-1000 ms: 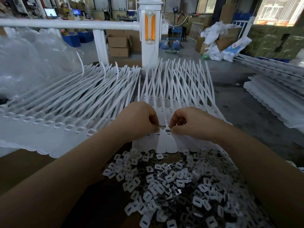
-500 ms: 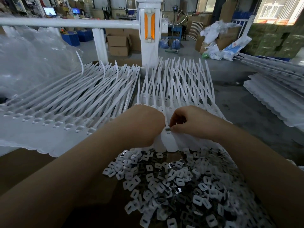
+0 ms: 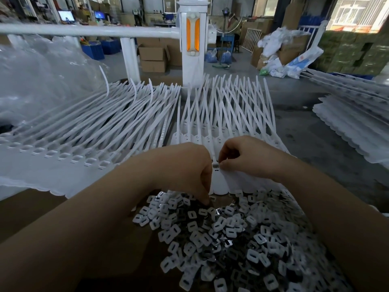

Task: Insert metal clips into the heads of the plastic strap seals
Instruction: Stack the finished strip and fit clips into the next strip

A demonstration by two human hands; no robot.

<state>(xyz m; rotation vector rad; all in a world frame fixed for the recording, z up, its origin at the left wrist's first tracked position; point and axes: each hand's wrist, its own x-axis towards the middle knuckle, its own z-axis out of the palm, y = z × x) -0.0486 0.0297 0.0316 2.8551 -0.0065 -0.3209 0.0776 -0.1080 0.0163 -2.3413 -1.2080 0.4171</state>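
The right hand [image 3: 242, 157] is curling inward just behind the pile of metal clips [image 3: 231, 239], its thumb and forefinger pinching one metal clip [image 3: 216, 165] and holding it against the head of a plastic strap seal [image 3: 217, 180]. That seal is lying at the front of a fanned row of strap seals [image 3: 227, 114], flag end toward the pile and tail running away from it. The right forearm is coming in over the pile's right side.

The left hand [image 3: 189, 171] is angled downward just left of the clip, knuckles up, its fingertips [image 3: 205, 200] dipping into the far edge of the pile. Its fingers are bent, but whether they are pinching anything there cannot be told, as the hand is hiding them. The left forearm is crossing the brown table [image 3: 31, 211] to the left of the pile.

The pile is spreading across the near part of the table, the clips small, flat and slotted. Left of the pile and behind it, a second stack of strap seals [image 3: 84, 131] is lying with open heads in a row. Beyond that, crumpled clear plastic sheeting [image 3: 42, 70] is heaped. Far behind the pile a white post [image 3: 193, 39] with an orange reflector is standing, a white rail [image 3: 84, 31] joining it. Further back are cardboard boxes [image 3: 153, 57] on a grey concrete floor [image 3: 315, 133], and right of the pile, more white seals [image 3: 353, 114] are stacked.
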